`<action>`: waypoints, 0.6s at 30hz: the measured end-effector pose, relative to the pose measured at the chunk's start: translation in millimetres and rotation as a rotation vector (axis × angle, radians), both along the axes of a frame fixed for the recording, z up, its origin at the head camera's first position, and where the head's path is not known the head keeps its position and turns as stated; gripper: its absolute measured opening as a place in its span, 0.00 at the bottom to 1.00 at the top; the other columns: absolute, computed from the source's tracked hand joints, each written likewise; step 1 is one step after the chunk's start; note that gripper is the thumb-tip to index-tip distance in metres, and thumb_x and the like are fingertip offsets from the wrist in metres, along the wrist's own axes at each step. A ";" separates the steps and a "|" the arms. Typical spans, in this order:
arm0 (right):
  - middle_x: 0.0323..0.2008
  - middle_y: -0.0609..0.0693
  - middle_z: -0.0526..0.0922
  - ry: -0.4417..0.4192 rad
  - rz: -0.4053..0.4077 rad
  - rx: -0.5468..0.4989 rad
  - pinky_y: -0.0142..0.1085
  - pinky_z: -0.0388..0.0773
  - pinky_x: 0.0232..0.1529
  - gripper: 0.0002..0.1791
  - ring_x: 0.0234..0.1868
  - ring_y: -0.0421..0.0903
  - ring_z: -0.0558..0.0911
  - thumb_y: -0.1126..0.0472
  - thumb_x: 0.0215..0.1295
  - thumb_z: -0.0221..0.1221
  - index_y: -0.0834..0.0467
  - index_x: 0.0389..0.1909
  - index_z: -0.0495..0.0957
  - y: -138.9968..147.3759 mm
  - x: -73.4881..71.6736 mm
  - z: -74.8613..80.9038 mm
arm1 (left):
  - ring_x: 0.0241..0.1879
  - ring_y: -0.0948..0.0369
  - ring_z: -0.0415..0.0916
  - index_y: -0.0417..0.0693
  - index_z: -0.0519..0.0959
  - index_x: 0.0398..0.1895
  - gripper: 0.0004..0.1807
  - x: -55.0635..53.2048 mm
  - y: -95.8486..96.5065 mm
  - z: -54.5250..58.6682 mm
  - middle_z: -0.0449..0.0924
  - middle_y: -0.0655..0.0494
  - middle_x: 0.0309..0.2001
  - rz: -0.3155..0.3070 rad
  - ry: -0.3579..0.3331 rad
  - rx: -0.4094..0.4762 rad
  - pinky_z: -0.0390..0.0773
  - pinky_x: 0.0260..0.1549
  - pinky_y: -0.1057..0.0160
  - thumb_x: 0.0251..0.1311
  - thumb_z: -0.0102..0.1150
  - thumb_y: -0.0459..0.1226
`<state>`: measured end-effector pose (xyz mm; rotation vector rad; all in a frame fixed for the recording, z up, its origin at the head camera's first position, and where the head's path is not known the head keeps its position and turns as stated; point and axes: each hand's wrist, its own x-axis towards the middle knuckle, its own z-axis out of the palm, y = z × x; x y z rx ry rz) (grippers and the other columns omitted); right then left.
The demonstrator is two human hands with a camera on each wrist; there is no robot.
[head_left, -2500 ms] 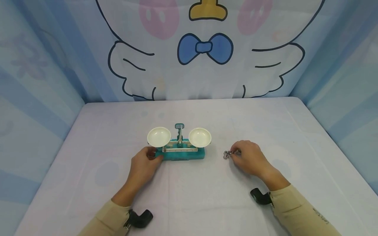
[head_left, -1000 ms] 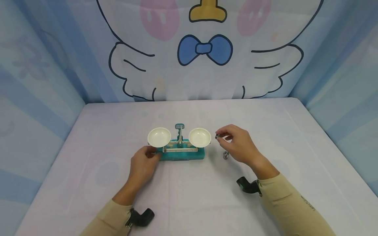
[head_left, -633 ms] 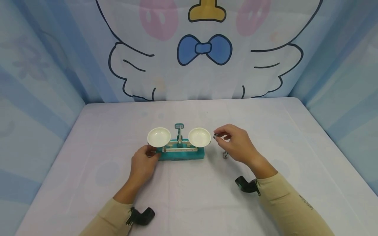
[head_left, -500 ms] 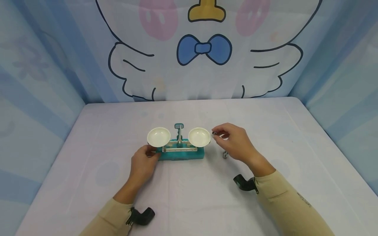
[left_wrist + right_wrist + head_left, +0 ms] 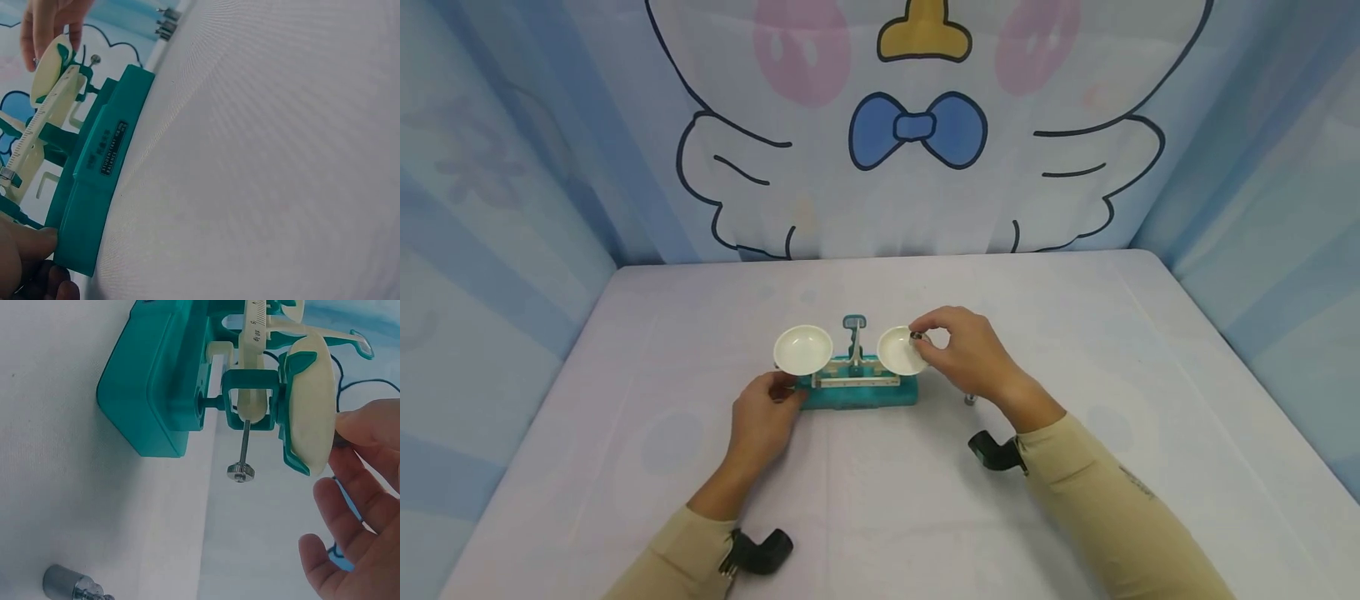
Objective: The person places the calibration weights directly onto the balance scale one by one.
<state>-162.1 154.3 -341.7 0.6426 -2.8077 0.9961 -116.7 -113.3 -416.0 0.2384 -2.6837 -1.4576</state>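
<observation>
A teal balance scale [image 5: 859, 397] with two cream pans stands on the table. My left hand [image 5: 765, 421] grips the left end of its base; in the left wrist view the thumb [image 5: 34, 242] lies against the teal base. My right hand [image 5: 970, 352] pinches a small metal weight [image 5: 917, 335] over the right pan [image 5: 895, 353]. In the right wrist view those fingertips are right at the pan's rim, and the dark weight [image 5: 340, 440] is mostly hidden behind the thumb. The left pan [image 5: 803, 350] holds nothing.
Several metal weights [image 5: 62, 582] stand on the table to the right of the scale, partly hidden by my right hand in the head view. A white cloth [image 5: 880, 500] covers the table. A printed curtain [image 5: 917, 200] hangs behind and at both sides.
My right hand has picked up the weight from beside the other weights and carried it leftward and up to the right pan. My left hand has stayed at the base.
</observation>
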 end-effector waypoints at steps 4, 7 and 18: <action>0.52 0.55 0.84 -0.029 0.005 0.001 0.54 0.72 0.60 0.13 0.58 0.55 0.77 0.61 0.67 0.61 0.61 0.49 0.84 -5.1 -4.2 -1.8 | 0.51 0.47 0.77 0.31 0.77 0.56 0.18 -0.4 0.5 -0.4 0.80 0.38 0.51 0.002 -0.019 -0.002 0.77 0.51 0.49 0.64 0.61 0.31; 0.52 0.55 0.83 -0.041 0.010 -0.005 0.54 0.71 0.61 0.13 0.59 0.56 0.76 0.61 0.67 0.61 0.61 0.49 0.85 -8.4 -5.7 -3.3 | 0.52 0.47 0.77 0.32 0.77 0.56 0.18 -0.3 0.8 0.1 0.80 0.38 0.51 0.002 -0.038 -0.006 0.77 0.51 0.49 0.65 0.61 0.32; 0.50 0.54 0.84 -0.036 0.042 -0.011 0.54 0.71 0.59 0.11 0.57 0.56 0.76 0.62 0.67 0.61 0.61 0.47 0.85 -16.0 -7.8 -5.2 | 0.55 0.46 0.76 0.31 0.76 0.58 0.19 0.2 0.4 1.5 0.80 0.37 0.53 -0.005 -0.073 -0.011 0.77 0.53 0.48 0.67 0.60 0.33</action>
